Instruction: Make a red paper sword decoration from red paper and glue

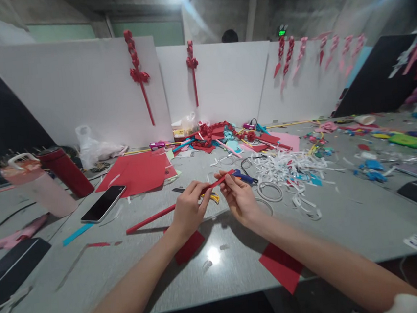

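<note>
A narrow red paper strip (pixel 222 179) stretches between my two hands above the table. My left hand (pixel 191 205) pinches its left part with fingers closed. At the strip's other end, the thumb and fingers of my right hand (pixel 239 198) are closed on it. A long red stick (pixel 150 219) runs up to behind my left hand; I cannot tell whether that hand touches it. Just beyond the hands are a yellow-handled tool (pixel 215 198), partly hidden, and a blue-handled tool (pixel 245 176). Red paper pieces (pixel 190 247) lie under my left wrist and right forearm.
Red sheets (pixel 136 173), a phone (pixel 103 204), a pink bottle (pixel 44 192) and a red tumbler (pixel 68 172) stand or lie left. Shredded white paper (pixel 287 168) and tape rings (pixel 270 191) are right. White panels (pixel 220 86) behind carry red paper hangings (pixel 137 74).
</note>
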{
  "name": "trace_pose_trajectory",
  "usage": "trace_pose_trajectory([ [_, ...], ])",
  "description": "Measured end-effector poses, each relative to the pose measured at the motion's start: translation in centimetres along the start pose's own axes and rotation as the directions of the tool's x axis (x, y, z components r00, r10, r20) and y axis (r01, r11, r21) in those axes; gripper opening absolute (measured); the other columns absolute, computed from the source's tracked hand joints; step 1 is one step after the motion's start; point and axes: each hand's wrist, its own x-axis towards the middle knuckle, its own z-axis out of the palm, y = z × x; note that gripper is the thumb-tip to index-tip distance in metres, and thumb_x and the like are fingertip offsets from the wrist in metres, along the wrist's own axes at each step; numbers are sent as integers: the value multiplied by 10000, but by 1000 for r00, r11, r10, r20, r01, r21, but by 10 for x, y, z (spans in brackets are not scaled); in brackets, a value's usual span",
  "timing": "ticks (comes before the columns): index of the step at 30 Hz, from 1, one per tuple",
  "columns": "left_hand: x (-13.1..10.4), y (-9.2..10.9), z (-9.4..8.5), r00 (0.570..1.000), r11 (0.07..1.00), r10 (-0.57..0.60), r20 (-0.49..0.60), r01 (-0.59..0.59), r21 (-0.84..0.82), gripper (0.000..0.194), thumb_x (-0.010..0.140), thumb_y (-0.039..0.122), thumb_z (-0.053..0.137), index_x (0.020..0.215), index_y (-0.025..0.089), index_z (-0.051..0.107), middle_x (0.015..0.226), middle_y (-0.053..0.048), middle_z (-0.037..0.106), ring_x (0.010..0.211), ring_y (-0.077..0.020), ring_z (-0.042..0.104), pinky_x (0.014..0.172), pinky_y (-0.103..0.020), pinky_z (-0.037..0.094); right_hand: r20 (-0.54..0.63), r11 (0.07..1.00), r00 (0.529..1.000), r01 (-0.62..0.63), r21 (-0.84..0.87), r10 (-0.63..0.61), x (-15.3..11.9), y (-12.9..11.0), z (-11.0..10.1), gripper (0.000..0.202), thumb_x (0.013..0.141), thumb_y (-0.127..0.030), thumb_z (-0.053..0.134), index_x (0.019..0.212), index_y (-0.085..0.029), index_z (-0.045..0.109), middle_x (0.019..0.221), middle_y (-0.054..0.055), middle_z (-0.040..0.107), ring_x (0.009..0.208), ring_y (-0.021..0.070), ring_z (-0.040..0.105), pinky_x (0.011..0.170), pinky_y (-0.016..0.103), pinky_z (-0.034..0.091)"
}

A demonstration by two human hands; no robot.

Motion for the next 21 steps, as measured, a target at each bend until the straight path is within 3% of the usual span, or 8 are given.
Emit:
trace_pose_trajectory([
  [7, -1, -1, 2, 1000, 1000, -14, 18, 15, -18, 168, 1045, 280, 506, 1122, 211, 638, 1036, -57, 664, 928, -172, 654, 814, -298, 524, -3, 999, 1000, -24, 37, 24, 1, 1, 0, 232, 795, -335, 856, 982, -216, 785, 1096, 42, 758, 720, 96, 601, 720, 230, 567],
  [13, 0, 0, 3, 1000, 999, -31, 5, 31, -33, 150, 1035, 284, 537, 1116, 207, 638, 1023, -48, 670, 890, -159, 646, 801, -289, 511, 60, 995, 998, -21, 98, 16, -3, 0, 7, 279, 843, -422, 817, 1082, -285, 769, 1081, 2, 736, 662, 64, 522, 676, 197, 539],
  [21, -1, 0, 2, 1000, 999, 2, -31, -3, -47, 152, 1029, 277, 556, 1117, 203, 656, 1014, -44, 681, 869, -142, 646, 787, -262, 506, 41, 1000, 999, -5, 23, 4, -1, -1, 7, 347, 746, -402, 894, 1052, -278, 785, 923, -19, 700, 677, 69, 534, 672, 214, 512],
])
